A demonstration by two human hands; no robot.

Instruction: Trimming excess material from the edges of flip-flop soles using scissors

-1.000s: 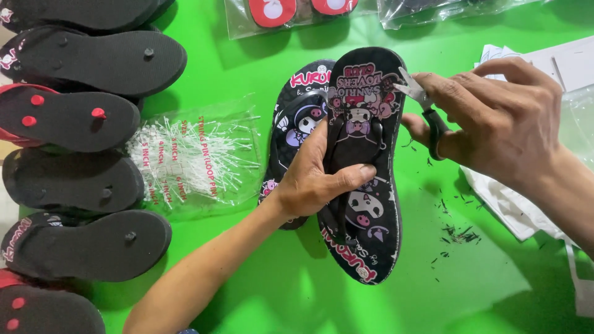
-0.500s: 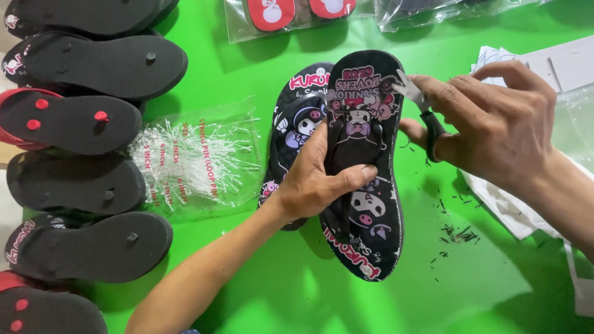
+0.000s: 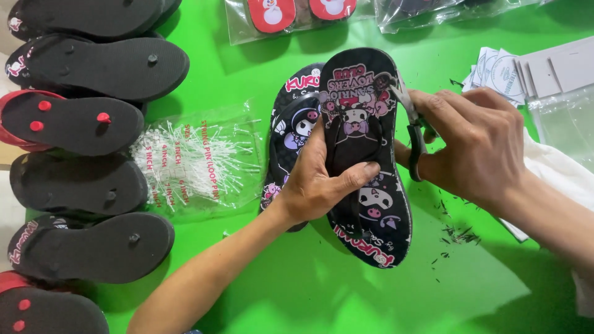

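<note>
L hand (image 3: pixel 322 185) still pins printed flip-flop (image 3: pixel 371 204) mid-bench, fingers clamped over strap; R hand (image 3: pixel 476 145) closed round scissors (image 3: pixel 413 133), barely shifted.

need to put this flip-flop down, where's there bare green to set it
Barest patch: the green table along the near edge, between the left forearm and right wrist. A smaller gap lies above the pin bag. Crowded: stacked sandals on the left, packets at the top, cards on the right.
</note>
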